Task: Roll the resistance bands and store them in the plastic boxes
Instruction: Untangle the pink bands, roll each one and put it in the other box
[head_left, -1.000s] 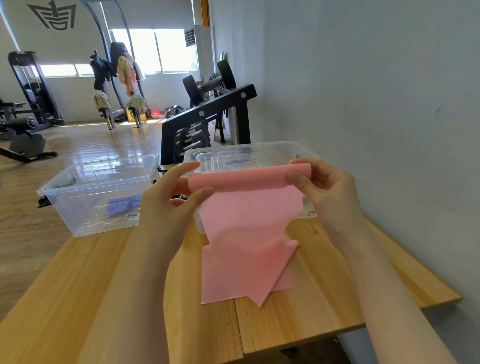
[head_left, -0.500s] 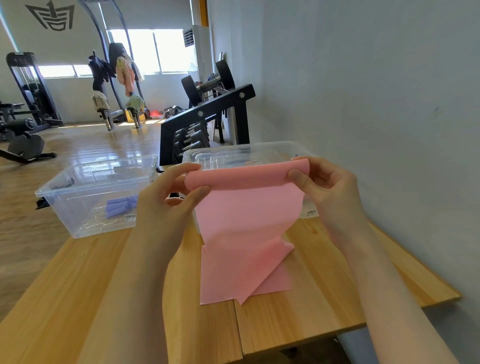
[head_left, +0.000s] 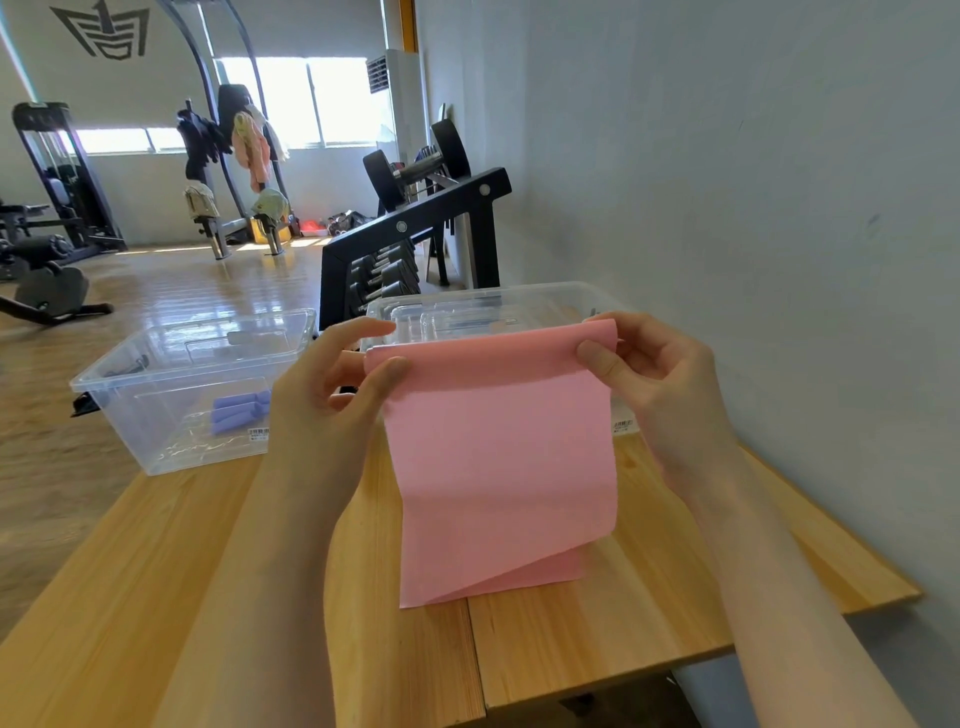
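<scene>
**A:** Left to right, what's there?

**B:** At ten o'clock, a clear rectangular plastic box (head_left: 171, 395) on the pale wooden surface (head_left: 597, 639), with a few rolled lilac bands (head_left: 239, 413) lying in it. Then the left hand (head_left: 332, 410), its fingers (head_left: 387, 376) curled round the left end of a thin, matte pink resistance band (head_left: 498, 457). At twelve o'clock, behind the band, a second clear plastic box (head_left: 498, 301). Then the right hand (head_left: 660, 384), thumb and fingers pinching the right end.

**A:** How does the band lie?

**B:** The rolled top edge runs nine to three o'clock, held up between the hands. The loose sheet hangs toward six o'clock, smooth and limp, its tail folded on the surface.

**A:** What does the next turn depend on?

**B:** I'd say on that axis staying level. Both hands sit equally near, one at each end, so they'd need to wind evenly; the stretchy sheet would likely skew otherwise. Much is left unrolled.
</scene>
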